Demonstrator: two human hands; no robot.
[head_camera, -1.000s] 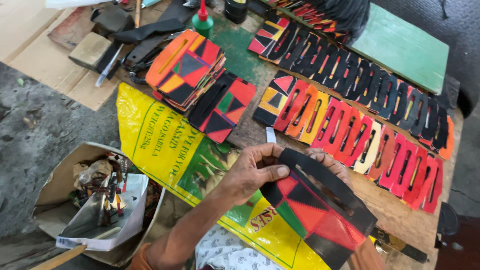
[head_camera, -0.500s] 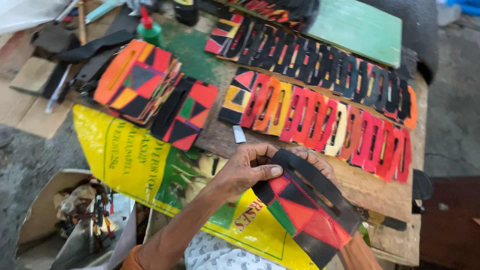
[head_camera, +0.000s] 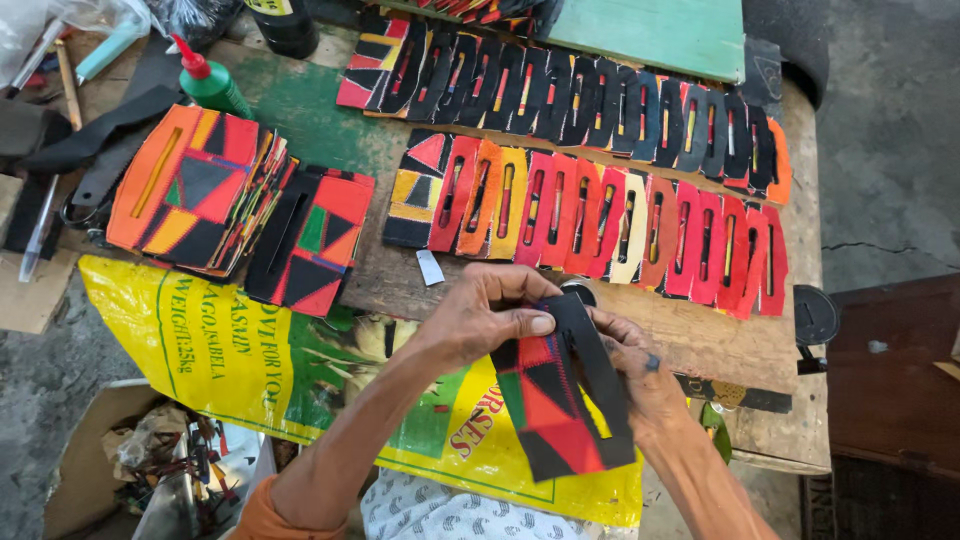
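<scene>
Head view. Both hands meet over the near edge of the table (head_camera: 700, 345), sharing one patchwork piece (head_camera: 550, 410): black with red, green and orange patches and a long slot. Left hand (head_camera: 485, 320) comes in from the lower left, thumb and fingers pinched on the piece's top edge; grip closed on it. Right hand (head_camera: 635, 365) lies behind and under the piece's right side, fingers wrapped to its black strip; grip also holding it. The piece hangs tilted, lower end over the yellow sack (head_camera: 250, 350) that drapes off the table front.

Farther up the table: two rows of slotted pieces, overlapping like shingles. Near row (head_camera: 600, 215) mostly red, orange, yellow; far row (head_camera: 600, 100) mostly black. To the left, two stacks of patchwork pieces, one orange-topped (head_camera: 190, 190), one black and red (head_camera: 310, 240), just beside each other. Green glue bottle (head_camera: 210, 85) with red nozzle behind them. Green board (head_camera: 660, 35) at the far edge. Cardboard box (head_camera: 120, 470) of scraps on the floor, lower left.
</scene>
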